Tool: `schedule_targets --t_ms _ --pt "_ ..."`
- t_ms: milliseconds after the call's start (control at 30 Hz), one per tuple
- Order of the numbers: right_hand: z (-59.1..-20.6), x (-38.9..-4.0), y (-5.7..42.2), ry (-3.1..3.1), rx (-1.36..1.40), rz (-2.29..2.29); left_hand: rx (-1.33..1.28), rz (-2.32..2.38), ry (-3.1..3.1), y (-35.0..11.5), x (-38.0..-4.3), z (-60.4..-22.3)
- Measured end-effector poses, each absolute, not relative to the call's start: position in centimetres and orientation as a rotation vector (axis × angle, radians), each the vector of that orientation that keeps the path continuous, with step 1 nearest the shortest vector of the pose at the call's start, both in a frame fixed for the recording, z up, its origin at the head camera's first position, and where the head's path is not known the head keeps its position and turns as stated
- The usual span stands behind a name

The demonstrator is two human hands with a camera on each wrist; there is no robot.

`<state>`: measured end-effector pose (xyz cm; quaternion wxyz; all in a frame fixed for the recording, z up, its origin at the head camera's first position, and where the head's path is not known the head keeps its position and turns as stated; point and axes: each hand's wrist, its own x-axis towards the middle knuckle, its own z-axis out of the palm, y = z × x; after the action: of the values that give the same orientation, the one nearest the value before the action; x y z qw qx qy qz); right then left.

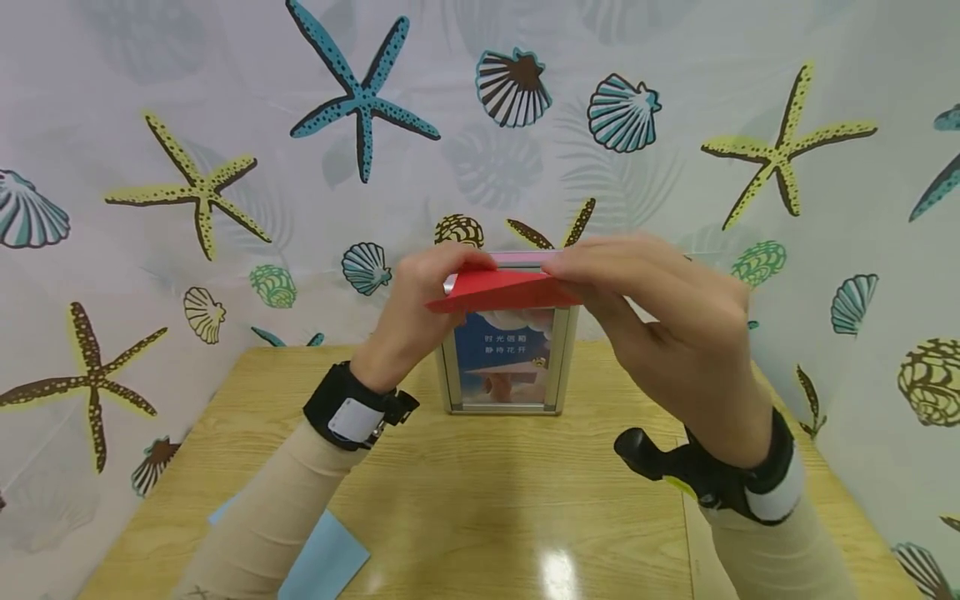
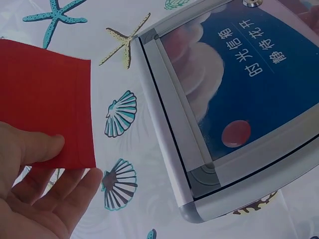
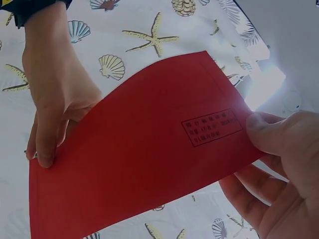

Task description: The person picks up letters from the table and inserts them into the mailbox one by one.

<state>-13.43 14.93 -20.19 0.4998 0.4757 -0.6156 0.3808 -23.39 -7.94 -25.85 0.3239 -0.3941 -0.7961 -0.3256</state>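
Both hands hold a red envelope point(image 1: 502, 292) up level with the top of a silver-framed letter box point(image 1: 564, 367), which has a blue printed front. My left hand point(image 1: 416, 312) pinches the envelope's left end, thumb on one face and fingers behind. At the other end my right hand point(image 1: 667, 308) pinches it between thumb and fingers. In the right wrist view the red envelope point(image 3: 149, 134) bows upward and shows a black-printed stamp block near the right thumb. Seen from the left wrist, the letter box point(image 2: 172, 124) stands apart from the envelope's edge.
A light blue paper point(image 1: 330, 554) lies on the wooden table point(image 1: 450, 483), partly under the left forearm. By the right forearm lies a tan paper point(image 1: 705, 550), mostly hidden. A white curtain with starfish and shells point(image 1: 480, 167) hangs behind and beside the table.
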Motion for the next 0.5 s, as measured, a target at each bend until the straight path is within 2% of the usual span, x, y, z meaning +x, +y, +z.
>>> schedule_targets --t_ms 500 --pt "-20.0 -15.2 15.2 -1.565 1.091 0.766 -0.948 -0.786 -2.119 -8.0 -25.4 -26.0"
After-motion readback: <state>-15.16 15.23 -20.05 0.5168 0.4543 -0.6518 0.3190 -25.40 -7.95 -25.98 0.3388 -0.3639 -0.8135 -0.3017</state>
